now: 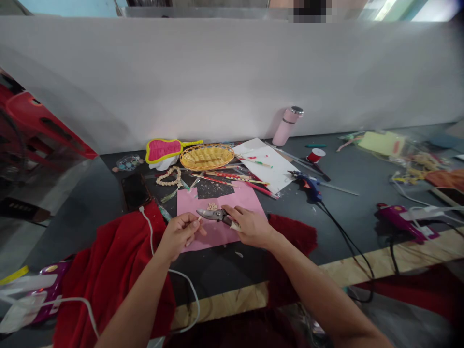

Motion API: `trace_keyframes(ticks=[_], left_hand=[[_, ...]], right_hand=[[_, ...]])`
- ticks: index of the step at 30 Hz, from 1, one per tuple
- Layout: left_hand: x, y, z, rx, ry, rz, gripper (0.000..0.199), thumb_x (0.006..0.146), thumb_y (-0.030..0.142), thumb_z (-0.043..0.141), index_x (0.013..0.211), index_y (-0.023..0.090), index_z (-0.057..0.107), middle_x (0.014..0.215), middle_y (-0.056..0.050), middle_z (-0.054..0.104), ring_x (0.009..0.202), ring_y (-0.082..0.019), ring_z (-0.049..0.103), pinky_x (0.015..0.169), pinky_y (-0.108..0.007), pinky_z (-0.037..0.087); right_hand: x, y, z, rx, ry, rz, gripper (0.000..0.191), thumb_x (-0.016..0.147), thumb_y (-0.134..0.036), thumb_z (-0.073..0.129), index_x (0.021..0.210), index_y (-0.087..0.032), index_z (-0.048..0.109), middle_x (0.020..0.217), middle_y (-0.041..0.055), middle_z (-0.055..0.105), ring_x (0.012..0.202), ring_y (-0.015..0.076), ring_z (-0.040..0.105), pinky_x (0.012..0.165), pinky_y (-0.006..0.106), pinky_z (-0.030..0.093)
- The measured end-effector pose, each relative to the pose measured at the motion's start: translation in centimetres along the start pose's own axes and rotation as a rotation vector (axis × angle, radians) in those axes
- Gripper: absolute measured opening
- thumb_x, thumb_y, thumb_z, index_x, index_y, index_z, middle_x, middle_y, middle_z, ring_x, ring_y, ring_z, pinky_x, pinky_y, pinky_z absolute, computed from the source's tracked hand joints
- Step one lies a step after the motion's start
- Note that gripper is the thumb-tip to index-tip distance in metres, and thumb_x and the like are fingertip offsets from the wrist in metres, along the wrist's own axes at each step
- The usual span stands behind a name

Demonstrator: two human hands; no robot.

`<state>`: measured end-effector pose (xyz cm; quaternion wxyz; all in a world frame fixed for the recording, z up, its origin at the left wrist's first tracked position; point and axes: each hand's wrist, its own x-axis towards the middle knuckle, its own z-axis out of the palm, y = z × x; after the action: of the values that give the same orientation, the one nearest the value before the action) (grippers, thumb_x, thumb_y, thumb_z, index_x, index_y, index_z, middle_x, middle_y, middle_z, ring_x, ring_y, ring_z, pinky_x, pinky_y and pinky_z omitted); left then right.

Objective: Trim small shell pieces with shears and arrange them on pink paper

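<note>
My right hand (250, 226) is closed round the handles of a pair of pruning shears (217, 215), whose blades point left. Between the fingertips of my left hand (183, 234) is a thin pale stick (199, 219), its end at the shears' blades. Most of the stick is hidden by my fingers. Beneath both hands lies a pink sheet of paper (250, 195). A small heap of cut pale pieces (212, 206) rests on it, just beyond the blades. Several printed chopsticks (232, 175) lie behind the sheet, with a heart-shaped ring of pale pieces (169, 177) to their left.
At the back stand a woven basket (206, 158) and a pink bottle (286, 126). A blue glue gun (308, 185) with its cord, white paper (268, 164) and a red spool (316, 155) lie right. A phone (135, 192) and red cloth (123, 256) are left.
</note>
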<state>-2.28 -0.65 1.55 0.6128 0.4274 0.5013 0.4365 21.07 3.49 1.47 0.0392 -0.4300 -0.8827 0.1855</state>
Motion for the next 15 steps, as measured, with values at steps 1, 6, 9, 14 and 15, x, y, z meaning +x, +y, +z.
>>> trace_keyframes(ticks=[1,6,9,14,15], left_hand=[[0.0,0.0,0.1,-0.003,0.011,-0.001,0.031,0.073,0.041,0.068,0.071,0.014,0.054,0.064,-0.005,0.068,0.032,0.000,0.031,0.035,-0.016,0.021],[0.2,-0.5,0.2,-0.001,0.041,0.024,0.031,0.074,0.042,0.066,0.070,0.013,0.054,0.064,-0.005,0.068,0.032,0.000,0.030,0.033,-0.015,0.020],[0.2,-0.9,0.2,-0.003,0.049,0.056,0.031,0.074,0.042,0.066,0.072,0.014,0.055,0.063,-0.004,0.068,0.032,-0.001,0.029,0.033,-0.015,0.021],[0.2,-1.3,-0.1,-0.030,0.048,0.123,0.029,0.075,0.041,0.066,0.074,0.013,0.058,0.062,-0.004,0.068,0.033,-0.001,0.029,0.033,-0.015,0.021],[0.2,-1.3,-0.3,-0.041,0.044,0.136,0.028,0.076,0.041,0.066,0.074,0.014,0.058,0.062,-0.004,0.068,0.033,-0.001,0.029,0.034,-0.015,0.021]], right_hand=[[-0.1,-0.2,0.0,-0.013,0.004,0.014,0.059,0.085,-0.024,0.046,0.140,-0.025,0.024,0.108,0.0080,0.058,0.094,0.0216,0.058,0.079,0.030,0.042],[-0.4,-0.5,-0.3,0.002,-0.008,0.005,0.058,0.083,-0.019,0.047,0.138,-0.024,0.028,0.107,0.0082,0.061,0.088,0.0216,0.061,0.073,0.028,0.042],[-0.5,-0.3,-0.5,0.077,-0.026,-0.042,0.062,0.079,-0.014,0.048,0.138,-0.022,0.029,0.112,0.0093,0.060,0.092,0.0221,0.061,0.076,0.029,0.043],[-0.7,-0.1,-0.4,0.229,-0.029,-0.150,0.056,0.081,-0.015,0.045,0.136,-0.019,0.034,0.123,0.0106,0.057,0.105,0.0221,0.057,0.087,0.032,0.043],[-0.7,-0.1,-0.4,0.239,-0.018,-0.168,0.056,0.082,-0.016,0.045,0.137,-0.018,0.034,0.125,0.0103,0.056,0.106,0.0220,0.057,0.088,0.032,0.043]])
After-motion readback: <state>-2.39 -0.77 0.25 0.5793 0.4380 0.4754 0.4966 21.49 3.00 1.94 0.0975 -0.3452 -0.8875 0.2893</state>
